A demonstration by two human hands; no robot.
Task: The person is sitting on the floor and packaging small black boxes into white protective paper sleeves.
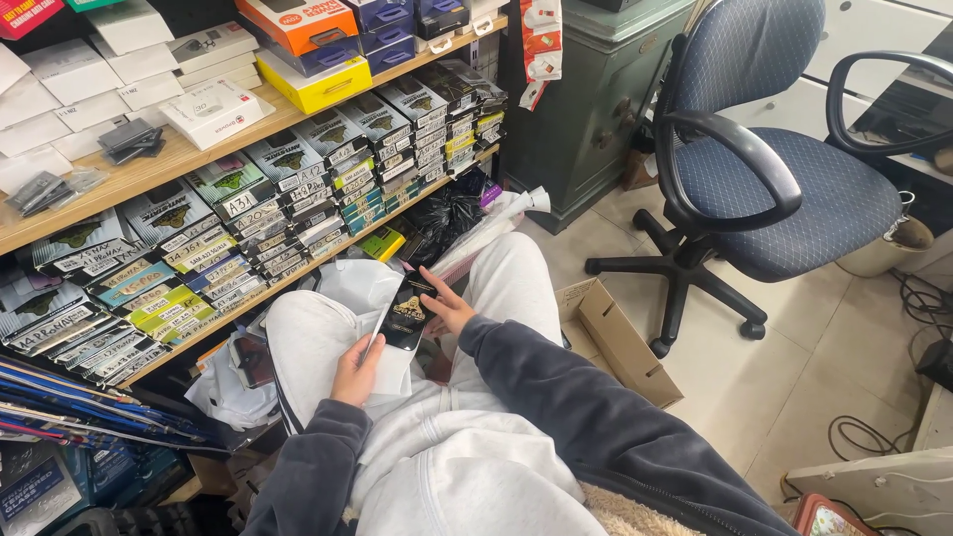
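The person sits with knees up, both dark sleeves reaching forward over pale trousers. The left hand (355,371) grips the lower edge of a flat black packet (407,313) held above the lap; the right hand (447,306) rests against its right side, fingers spread open. An open cardboard box (620,342) lies on the tiled floor just right of the knees. Beyond, wooden shelves (149,164) hold rows of stacked flat packets (298,203), with white boxes (89,84) above. A blue office chair (774,169) stands to the right.
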